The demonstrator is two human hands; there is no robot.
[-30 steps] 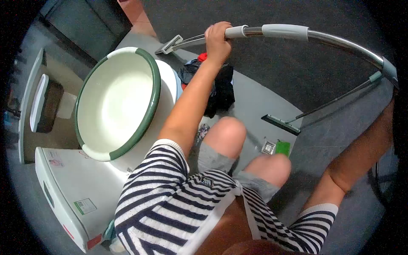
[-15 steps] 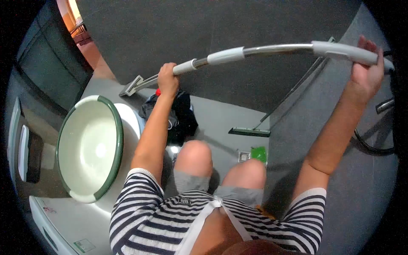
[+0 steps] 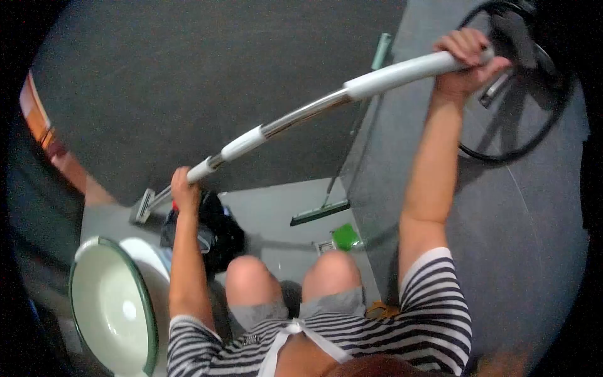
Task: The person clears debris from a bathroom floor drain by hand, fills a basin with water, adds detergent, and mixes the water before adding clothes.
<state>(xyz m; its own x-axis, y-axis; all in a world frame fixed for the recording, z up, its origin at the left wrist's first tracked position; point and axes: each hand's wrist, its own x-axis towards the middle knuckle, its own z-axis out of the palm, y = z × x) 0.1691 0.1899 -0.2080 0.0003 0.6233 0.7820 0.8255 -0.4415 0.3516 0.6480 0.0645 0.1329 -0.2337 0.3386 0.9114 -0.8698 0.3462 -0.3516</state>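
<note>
A long mop [image 3: 396,74] with a white and chrome handle slants across the view, from low on the left to high on the right. Low on the shaft, my left hand [image 3: 184,191] is wrapped round it, just above the flat mop head [image 3: 144,207]. My right hand [image 3: 463,66] grips the top end of the handle, its fingers curled over and its thumb stuck out. The mop head is close to the floor at the left; whether it touches the floor I cannot tell.
A pale basin [image 3: 113,301] with a green rim stands at the left. Dark cloth [image 3: 220,235] lies beyond my left forearm. A floor squeegee [image 3: 320,212] leans at the wall, near a green object [image 3: 346,237] and a floor drain [image 3: 325,247]. A black hose [image 3: 502,156] hangs at right.
My view has turned and shifted. The mop now slopes more steeply, with my right hand farther left in view and its fingers curled over the handle end. My left hand keeps its hold.
</note>
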